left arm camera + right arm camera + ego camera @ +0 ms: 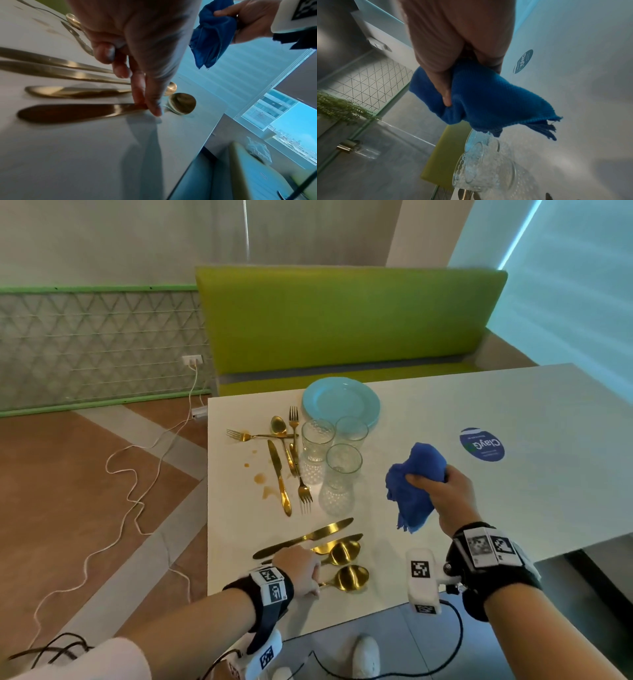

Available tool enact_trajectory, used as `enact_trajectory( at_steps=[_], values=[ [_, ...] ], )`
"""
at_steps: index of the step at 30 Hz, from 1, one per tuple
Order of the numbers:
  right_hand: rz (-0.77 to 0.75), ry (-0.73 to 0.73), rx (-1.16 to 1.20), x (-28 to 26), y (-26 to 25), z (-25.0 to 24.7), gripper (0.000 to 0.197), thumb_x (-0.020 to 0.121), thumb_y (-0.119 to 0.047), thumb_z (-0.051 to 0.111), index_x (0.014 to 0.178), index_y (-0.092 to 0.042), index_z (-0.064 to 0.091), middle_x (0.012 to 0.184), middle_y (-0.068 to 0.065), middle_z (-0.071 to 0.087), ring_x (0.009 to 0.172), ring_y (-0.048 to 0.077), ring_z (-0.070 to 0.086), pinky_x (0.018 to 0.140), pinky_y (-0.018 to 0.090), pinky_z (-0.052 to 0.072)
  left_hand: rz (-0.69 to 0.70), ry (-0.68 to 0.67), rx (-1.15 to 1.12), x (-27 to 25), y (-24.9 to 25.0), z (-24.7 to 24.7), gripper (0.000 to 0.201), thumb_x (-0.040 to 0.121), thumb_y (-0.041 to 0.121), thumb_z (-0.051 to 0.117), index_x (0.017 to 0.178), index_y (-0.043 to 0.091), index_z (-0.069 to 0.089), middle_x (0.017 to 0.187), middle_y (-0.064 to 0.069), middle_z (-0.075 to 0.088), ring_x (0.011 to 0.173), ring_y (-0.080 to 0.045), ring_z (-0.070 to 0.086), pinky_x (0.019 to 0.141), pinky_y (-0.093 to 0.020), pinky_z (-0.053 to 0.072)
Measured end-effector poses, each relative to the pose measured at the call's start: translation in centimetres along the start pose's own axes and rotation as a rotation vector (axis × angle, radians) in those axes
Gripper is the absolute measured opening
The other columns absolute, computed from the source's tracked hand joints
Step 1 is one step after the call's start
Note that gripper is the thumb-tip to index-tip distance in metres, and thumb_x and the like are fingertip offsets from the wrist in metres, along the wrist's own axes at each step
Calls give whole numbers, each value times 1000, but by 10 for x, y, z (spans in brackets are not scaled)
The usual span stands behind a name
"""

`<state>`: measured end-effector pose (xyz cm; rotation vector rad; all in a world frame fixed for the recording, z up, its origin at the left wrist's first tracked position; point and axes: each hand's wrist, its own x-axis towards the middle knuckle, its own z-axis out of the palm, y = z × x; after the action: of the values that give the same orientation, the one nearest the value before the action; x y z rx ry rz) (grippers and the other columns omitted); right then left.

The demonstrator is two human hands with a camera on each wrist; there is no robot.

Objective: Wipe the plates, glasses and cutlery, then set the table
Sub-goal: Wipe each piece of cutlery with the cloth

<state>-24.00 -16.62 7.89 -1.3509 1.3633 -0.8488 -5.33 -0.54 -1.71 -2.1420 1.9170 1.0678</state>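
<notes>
My left hand (301, 570) reaches down at the table's near edge, and its straight fingertips (150, 106) rest on the handle of the nearest gold spoon (349, 577). A second spoon (342, 553) and two gold knives (308, 537) lie just beyond it. My right hand (442, 494) grips a bunched blue cloth (411, 491) above the table, right of three clear dimpled glasses (342, 474). A stack of light blue plates (340, 402) stands behind the glasses. Forks, a knife and a spoon (284, 460) lie scattered left of the glasses.
Brown spill spots (260, 478) mark the white table (513, 508) left of the scattered cutlery. A round blue sticker (482, 444) lies on the table to the right. A green bench (342, 320) stands behind it. A white cable (137, 491) trails over the floor at left.
</notes>
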Motion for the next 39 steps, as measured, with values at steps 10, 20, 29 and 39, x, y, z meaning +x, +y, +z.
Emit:
enact_trajectory(
  at_steps=[10,20,29,39],
  values=[
    [-30,-113,123,7,-16,-9,24,76,6,68,81,-16,57,82,8,64,77,23,61,73,36,50,-244,234,-310,28,-17,-70,19,87,35,59,89,16,56,101,-4,62,95,-20,59,85,-29,48],
    [30,-133,136,87,-29,-4,26,75,-2,72,91,-12,54,89,9,66,82,27,63,76,39,52,-632,191,-237,112,-61,-173,39,94,34,50,117,4,58,120,-11,61,103,-25,59,82,-28,44],
    [42,-151,61,139,-39,0,27,76,-3,71,95,-10,54,85,9,66,78,25,64,67,33,50,-622,48,-10,140,-67,-190,53,58,19,71,109,10,58,95,-5,58,86,-22,59,76,-25,50],
    [82,-136,-9,152,-24,-17,39,75,-2,71,109,0,52,89,18,68,82,33,65,70,38,50,-687,131,-174,150,-84,-202,44,72,22,71,111,8,57,86,-4,52,87,-24,53,75,-28,47]
  ],
)
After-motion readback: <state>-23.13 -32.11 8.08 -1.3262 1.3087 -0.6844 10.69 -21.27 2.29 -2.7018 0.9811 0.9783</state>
